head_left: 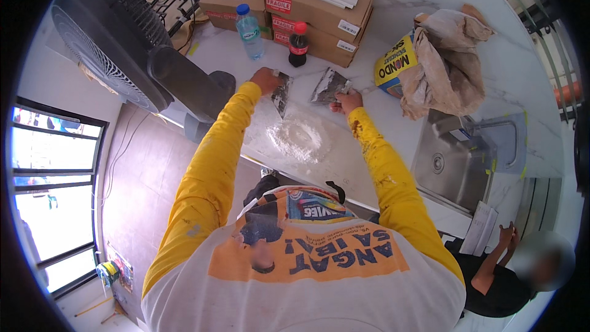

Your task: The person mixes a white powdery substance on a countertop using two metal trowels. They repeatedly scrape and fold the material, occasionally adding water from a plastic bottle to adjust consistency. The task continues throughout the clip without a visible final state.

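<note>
A heap of white powder (298, 139) with a shallow hollow in its middle lies on the pale countertop (344, 169) in front of me. Beyond it to the left, my left hand (264, 80) is closed around a putty knife (281, 97), whose dark blade is smeared with white. My right hand (350, 102) grips a second, broad-bladed scraper (329, 86), also streaked with white, at the far right of the heap. Both blades are apart from the heap's crest. Fingers partly cover both tools' handles.
A water bottle (249, 34) and a dark soda bottle (298, 46) stand before cardboard boxes (319, 15). A grey fan (123, 43) is at left. An opened powder bag (442, 64) and steel sink (439, 163) are right. Another person (498, 276) is at lower right.
</note>
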Tool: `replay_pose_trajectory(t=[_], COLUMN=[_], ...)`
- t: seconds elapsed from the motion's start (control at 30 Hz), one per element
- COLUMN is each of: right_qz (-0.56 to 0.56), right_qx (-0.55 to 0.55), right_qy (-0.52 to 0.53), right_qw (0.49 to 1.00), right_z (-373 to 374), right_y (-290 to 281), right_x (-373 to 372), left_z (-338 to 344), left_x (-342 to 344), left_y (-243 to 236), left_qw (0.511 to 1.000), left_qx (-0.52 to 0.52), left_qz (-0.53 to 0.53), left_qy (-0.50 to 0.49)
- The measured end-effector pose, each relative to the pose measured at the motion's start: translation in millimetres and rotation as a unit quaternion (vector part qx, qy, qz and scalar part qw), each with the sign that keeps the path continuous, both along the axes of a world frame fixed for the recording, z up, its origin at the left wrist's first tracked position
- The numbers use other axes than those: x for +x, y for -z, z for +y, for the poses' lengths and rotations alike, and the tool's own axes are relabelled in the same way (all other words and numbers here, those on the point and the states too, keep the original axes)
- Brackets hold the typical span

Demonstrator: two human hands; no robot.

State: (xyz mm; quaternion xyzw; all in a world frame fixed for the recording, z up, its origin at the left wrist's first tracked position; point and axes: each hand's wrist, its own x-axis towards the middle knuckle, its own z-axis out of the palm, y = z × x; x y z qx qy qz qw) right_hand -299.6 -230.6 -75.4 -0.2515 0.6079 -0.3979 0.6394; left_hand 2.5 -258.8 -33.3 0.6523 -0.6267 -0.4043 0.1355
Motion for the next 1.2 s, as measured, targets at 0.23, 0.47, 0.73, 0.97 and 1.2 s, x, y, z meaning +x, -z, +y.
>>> replay_pose_trajectory(t=[0.23, 0.47, 0.73, 0.97, 1.2], right_qz=[-0.016, -0.103, 0.198, 0.364, 0.606], right_qx=[-0.009, -0.039, -0.375, -0.39, -0.396], right_qy=[0.021, -0.01, -0.124, -0.154, -0.262], right_qw=[1.0, 0.994, 0.897, 0.832, 0.638], right_z=[-1.3, 4.6, 120.2, 143.2, 44.3], right_y=[23.4, 3.5, -62.0, -86.0, -86.6], right_x=[44.4, 36.8, 0.6, 13.7, 51.6], left_z=[1.3, 22.3, 74.7, 77.0, 92.1], left_x=[-55.0, -52.0, 64.5, 100.4, 67.1], left_y=[-20.4, -87.8, -73.6, 50.1, 57.9], left_qw=[0.989, 0.985, 0.985, 0.923, 0.965], left_qx=[-0.017, -0.09, -0.165, -0.206, -0.148], left_qz=[-0.132, -0.129, -0.033, -0.257, -0.116], left_qy=[0.066, 0.074, 0.04, 0.197, -0.185])
